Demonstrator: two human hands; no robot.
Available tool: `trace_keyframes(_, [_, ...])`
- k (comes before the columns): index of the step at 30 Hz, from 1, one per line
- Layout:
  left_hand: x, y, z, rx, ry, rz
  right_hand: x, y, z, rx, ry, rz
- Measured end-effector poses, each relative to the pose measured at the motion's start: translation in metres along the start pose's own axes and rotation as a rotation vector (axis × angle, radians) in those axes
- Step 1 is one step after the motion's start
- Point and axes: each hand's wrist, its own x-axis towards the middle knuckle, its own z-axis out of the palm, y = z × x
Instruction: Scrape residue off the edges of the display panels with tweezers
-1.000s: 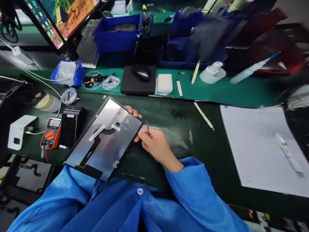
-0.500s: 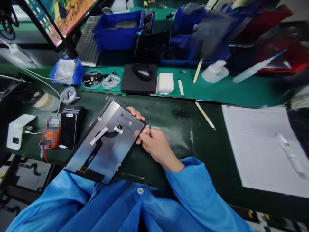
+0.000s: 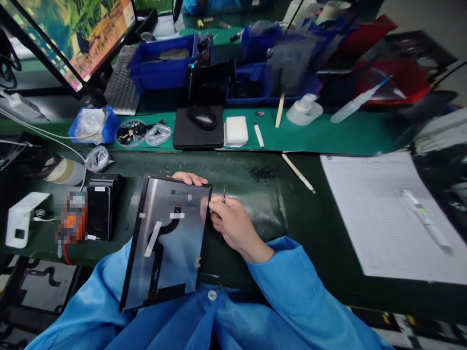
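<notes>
A silver display panel (image 3: 171, 243) with a black flex cable and strips of white tape stands tilted above the dark green mat, its back toward me. My left hand (image 3: 189, 179) reaches from behind it, fingers curled over its top edge. My right hand (image 3: 231, 224) is closed at the panel's right edge, thumb and fingers pinching the edge, with thin metal tweezers (image 3: 224, 194) sticking up out of the grip. Blue sleeves cover both arms.
A multimeter (image 3: 71, 221) and a black phone-like device (image 3: 98, 211) lie left of the panel. Lined paper (image 3: 383, 209) with a pen (image 3: 421, 216) lies at the right. Behind are a mouse (image 3: 202, 116) on a black pad, a white block (image 3: 235, 130), blue bins (image 3: 164, 68), a keyboard and a monitor (image 3: 73, 34).
The panel has turned from a slanted position to nearly upright lengthwise in front of me. Both hands stayed on its edges and moved slightly left with it.
</notes>
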Motion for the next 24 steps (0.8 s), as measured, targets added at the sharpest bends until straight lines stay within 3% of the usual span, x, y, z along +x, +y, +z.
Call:
trace_keyframes(5, [-0.005,0.000,0.003,0.022,0.035,0.033,0.001,0.002,0.000,-0.001,-0.001,-0.013])
trace_keyframes(11, [0.004,0.008,-0.008,0.053,-0.048,-0.052,0.001,0.003,0.001,-0.002,0.005,0.015])
trace_keyframes(14, [0.005,0.012,-0.010,0.081,0.011,-0.132,0.000,0.001,0.001,-0.005,-0.022,0.020])
trace_keyframes(19, [0.002,0.014,0.000,0.062,0.086,-0.046,-0.002,-0.006,-0.003,-0.106,-0.091,-0.035])
trace_keyframes(24, [-0.002,0.012,0.006,-0.069,0.166,-0.036,0.003,-0.011,-0.012,-0.111,0.023,-0.111])
